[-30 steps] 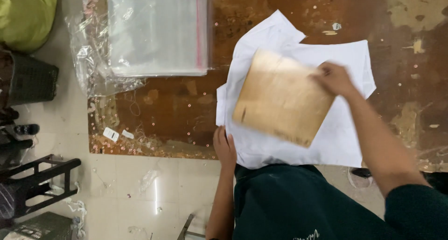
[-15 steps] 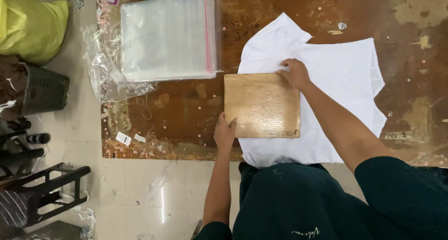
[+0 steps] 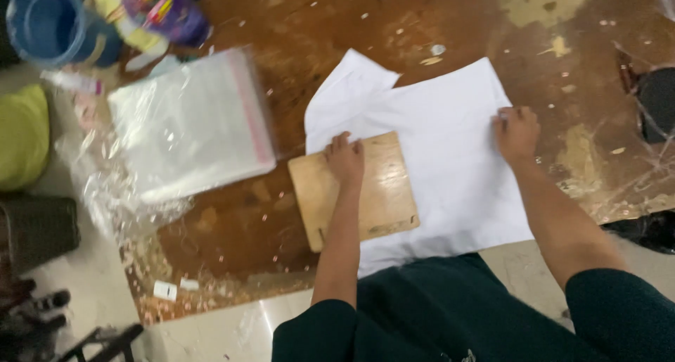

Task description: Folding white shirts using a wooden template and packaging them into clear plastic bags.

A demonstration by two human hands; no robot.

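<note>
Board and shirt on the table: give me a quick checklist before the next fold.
1. Board lies flat on the shirt: ok, though its left part overhangs onto the table.
2. Left hand presses the board: ok.
3. Right hand on the shirt's right edge: ok; grip cannot tell.
4. Shirt smooth: mostly ok; sleeve at top left creased.
5. Bags clear of the shirt: ok.

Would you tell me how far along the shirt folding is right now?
Done: the white shirt lies flat with the wooden board on it. In hand: the left hand presses the board; the right hand grips the shirt's edge. Left: no fold shows; the plastic bags lie apart.
</note>
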